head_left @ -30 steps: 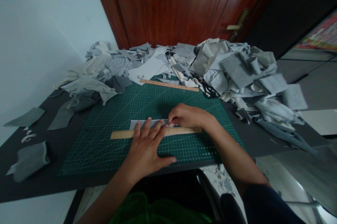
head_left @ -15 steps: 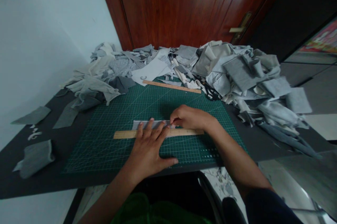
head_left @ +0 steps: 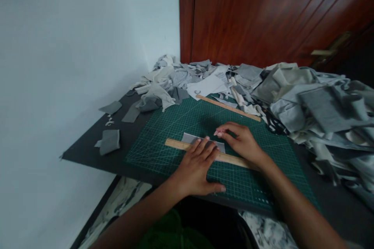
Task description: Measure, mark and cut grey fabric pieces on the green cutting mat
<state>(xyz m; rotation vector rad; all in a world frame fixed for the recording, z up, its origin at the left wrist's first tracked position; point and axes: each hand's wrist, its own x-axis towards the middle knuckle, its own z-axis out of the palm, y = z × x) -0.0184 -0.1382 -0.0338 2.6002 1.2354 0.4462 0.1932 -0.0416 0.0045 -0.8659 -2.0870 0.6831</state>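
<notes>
My left hand (head_left: 196, 169) lies flat with its fingers spread, pressing on a wooden ruler (head_left: 175, 143) and on a small grey fabric piece (head_left: 189, 138). The ruler lies across the fabric's near edge, and both rest on a green cutting mat (head_left: 152, 145). Pinched between the fingertips of my right hand (head_left: 238, 138) is a small, flat pink piece of tailor's chalk (head_left: 217, 133). This hand is just above the fabric's far right side, apart from the cloth. Its forearm passes over the ruler's right end.
Behind the mat lie heaps of grey and cream fabric scraps (head_left: 330, 105). A white paper pattern (head_left: 206, 86) and a second wooden ruler (head_left: 229, 108) are at the far edge, with black-handled scissors (head_left: 274, 124) beside the heap. A folded grey cloth (head_left: 110, 142) sits left.
My right hand has lifted away from the fabric with the chalk in its fingers. My left hand keeps pressing on the ruler. The camera view has turned to the left.
</notes>
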